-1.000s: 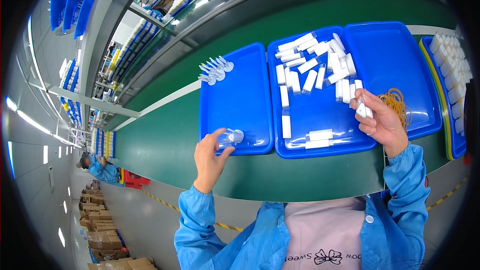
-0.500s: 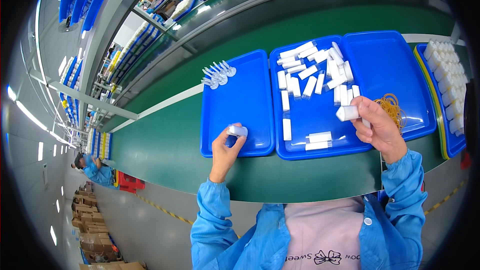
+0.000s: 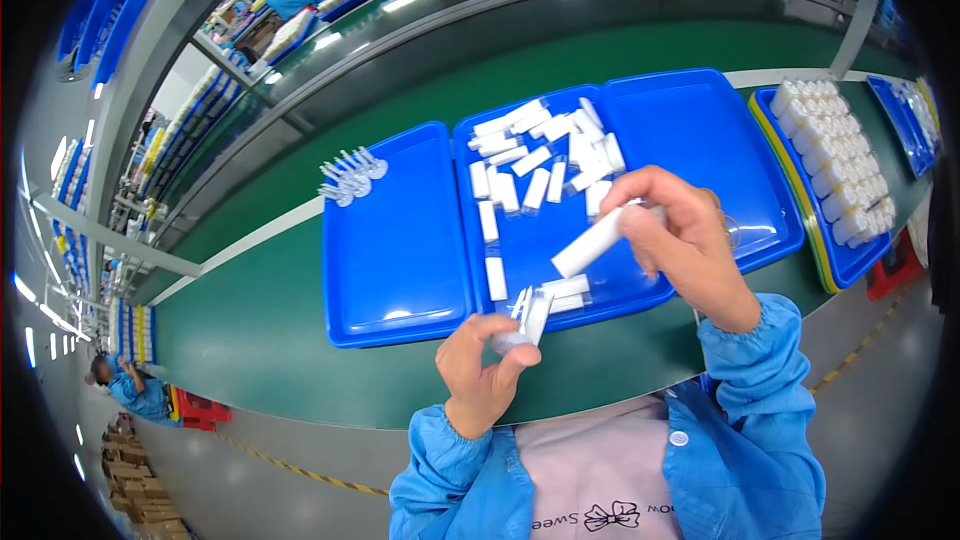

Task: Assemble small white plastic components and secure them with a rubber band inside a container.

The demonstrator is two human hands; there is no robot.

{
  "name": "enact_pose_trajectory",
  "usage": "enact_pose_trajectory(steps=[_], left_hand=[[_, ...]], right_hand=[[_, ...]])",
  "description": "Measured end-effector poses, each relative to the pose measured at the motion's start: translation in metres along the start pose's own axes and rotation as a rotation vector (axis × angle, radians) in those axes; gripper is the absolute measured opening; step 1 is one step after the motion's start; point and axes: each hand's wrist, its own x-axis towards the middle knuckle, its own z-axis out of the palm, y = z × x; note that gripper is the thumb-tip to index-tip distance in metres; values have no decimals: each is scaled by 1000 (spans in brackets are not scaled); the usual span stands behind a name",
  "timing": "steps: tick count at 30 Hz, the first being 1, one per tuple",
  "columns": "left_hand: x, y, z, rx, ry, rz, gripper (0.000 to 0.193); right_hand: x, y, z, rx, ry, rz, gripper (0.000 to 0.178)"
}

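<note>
My left hand (image 3: 478, 372) is closed around a clear plastic piece (image 3: 514, 342) with a round base and thin prongs pointing away from me. A white strip-like part beside the prongs is blurred. Just to the right, my right hand (image 3: 682, 240) grips a white tube (image 3: 590, 246) between thumb and fingers, tilted down toward the left hand; the two held things are apart. Below the tube, the middle blue tray (image 3: 630, 292) carries many loose white tubes in clear wraps (image 3: 535, 188). Several clear pronged pieces (image 3: 352, 176) stand in the far left corner of the left blue tray (image 3: 400, 270).
A third blue tray (image 3: 690, 120) lies to the right, with tan rubber bands (image 3: 722, 218) partly behind my right hand. Beyond it, stacked trays hold rows of white bottles (image 3: 825, 155). Everything rests on a green bench (image 3: 250, 340). Co-workers in blue sit farther off.
The view has shifted right. My left hand has moved from the left tray toward the right hand, and its piece now shows its prongs. The right hand's white tube now points down-left.
</note>
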Motion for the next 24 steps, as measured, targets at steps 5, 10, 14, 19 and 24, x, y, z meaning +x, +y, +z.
enact_pose_trajectory(steps=[5,10,14,19,24], left_hand=[[0,22,0,-184,-185,-107,26],[0,23,-7,-297,-271,-175,18],[-7,24,-8,-476,-267,-343,12],[-6,20,-4,-547,-293,-343,11],[-8,18,-4,-614,-284,-411,11]], right_hand=[[3,28,-1,217,-21,145,21],[0,51,-14,370,-29,243,22],[-1,52,-15,378,-40,290,23],[-5,51,-17,343,-114,322,22],[-5,51,-12,342,-132,348,23]])
